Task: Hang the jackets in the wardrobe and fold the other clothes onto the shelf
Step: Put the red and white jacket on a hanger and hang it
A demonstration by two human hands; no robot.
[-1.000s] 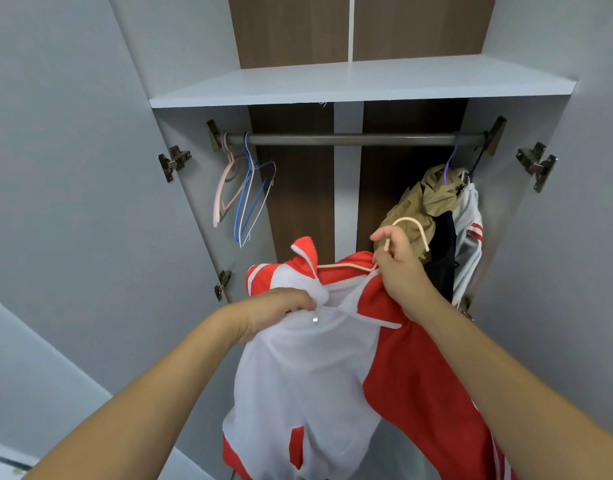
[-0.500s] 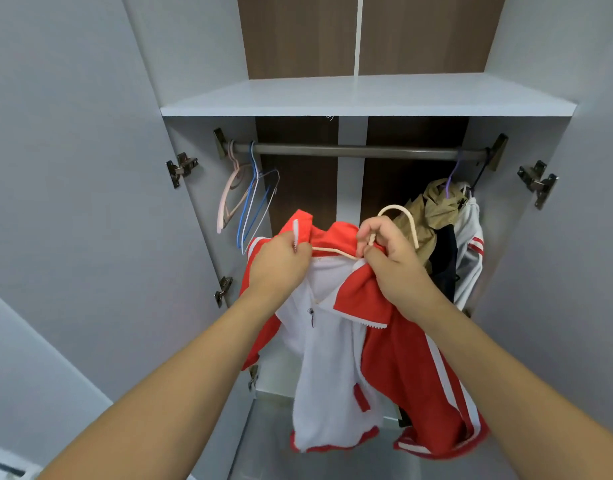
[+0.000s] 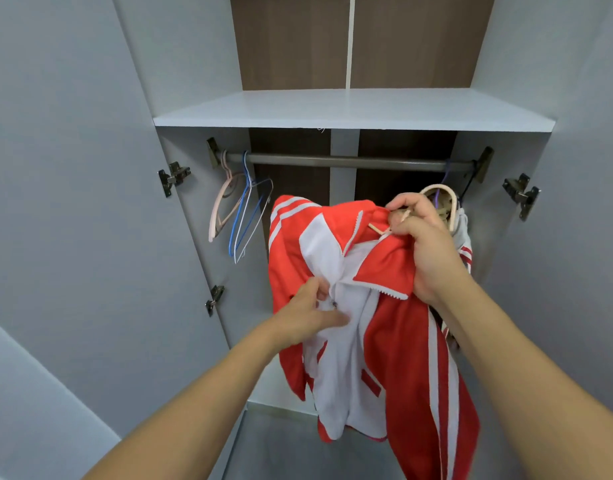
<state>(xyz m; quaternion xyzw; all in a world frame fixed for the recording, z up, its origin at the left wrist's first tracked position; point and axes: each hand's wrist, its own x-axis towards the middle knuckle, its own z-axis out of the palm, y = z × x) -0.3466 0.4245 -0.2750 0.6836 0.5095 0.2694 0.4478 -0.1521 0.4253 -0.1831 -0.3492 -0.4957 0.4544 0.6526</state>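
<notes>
Wardrobe: rail free between 10 and 2 o'clock.
Change: your left hand dropped from the collar, fingers now pinching the jacket front, probably the zip.
Right hand: fingers gripping the hanger; hanging comes next.

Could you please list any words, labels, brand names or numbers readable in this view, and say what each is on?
None can be read: the red and white jacket shows only stripes, and the shelf, rail and empty hangers bear no visible markings.
</notes>
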